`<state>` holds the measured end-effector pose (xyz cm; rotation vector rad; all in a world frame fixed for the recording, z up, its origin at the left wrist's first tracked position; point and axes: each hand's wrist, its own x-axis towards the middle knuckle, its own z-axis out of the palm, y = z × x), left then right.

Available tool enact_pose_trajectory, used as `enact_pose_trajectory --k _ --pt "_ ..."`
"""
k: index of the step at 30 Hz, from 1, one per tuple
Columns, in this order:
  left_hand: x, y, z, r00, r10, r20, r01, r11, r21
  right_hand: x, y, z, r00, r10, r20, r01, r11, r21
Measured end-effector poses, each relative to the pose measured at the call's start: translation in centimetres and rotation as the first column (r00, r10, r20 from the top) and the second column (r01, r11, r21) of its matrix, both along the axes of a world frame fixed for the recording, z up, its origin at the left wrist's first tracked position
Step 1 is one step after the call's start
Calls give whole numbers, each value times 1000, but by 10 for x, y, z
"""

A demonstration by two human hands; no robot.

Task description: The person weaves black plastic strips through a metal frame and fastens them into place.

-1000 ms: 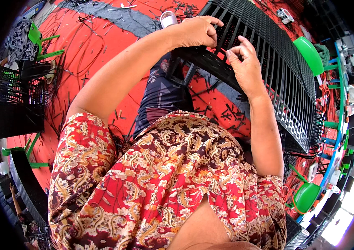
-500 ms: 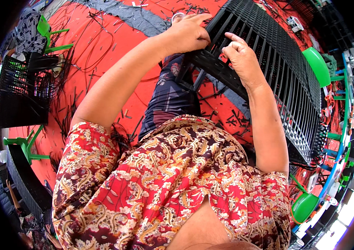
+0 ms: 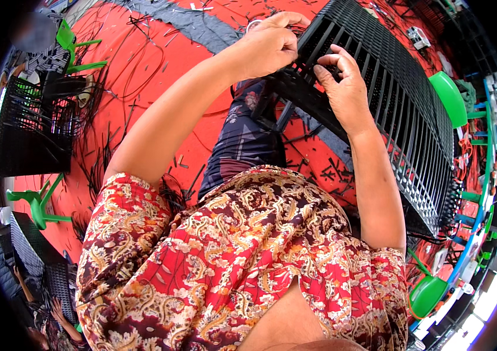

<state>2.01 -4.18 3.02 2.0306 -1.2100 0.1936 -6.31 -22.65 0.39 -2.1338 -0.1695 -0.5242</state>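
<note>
A large black piece of woven furniture point(image 3: 389, 88), made of long plastic-looking strips, stands tilted ahead of me and to the right. At its near left corner is my left hand point(image 3: 269, 47), the index finger reaching to the edge and the other fingers curled against the thumb. What that pinch holds, if anything, is hidden. Over the spaced strips near the same corner hovers my right hand point(image 3: 347, 93), its fingers bent and the thumb apart from them, with nothing visible between them.
Black strip scraps point(image 3: 333, 172) litter the red floor covering point(image 3: 161, 111). At left stand another black woven piece point(image 3: 29, 137) and a green chair point(image 3: 41, 202), with people nearby. Right of my work are a green chair back point(image 3: 448, 99) and a green stool point(image 3: 428, 295).
My right hand has opened: the thumb has come away from the fingers, which are now more curved. The left hand stays at the corner with only a slight shift.
</note>
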Motion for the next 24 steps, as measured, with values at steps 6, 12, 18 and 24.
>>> enact_pose_trajectory --k 6,12,18,24 --pt "18 81 -8 960 154 -235 -164 986 -24 -7 3 -3 999 -3 -42 -1 994 -107" --pt "38 148 -23 696 191 -692 -367 923 -114 -9 4 -3 1000 14 -3 -15 978 -210" --pt "94 243 -33 735 565 -375 -526 824 211 -14 3 -1 999 24 34 -13 957 -291" --pt "133 356 -12 590 540 600 -753 101 650 -14 5 -5 1000 12 24 -4 951 -309"
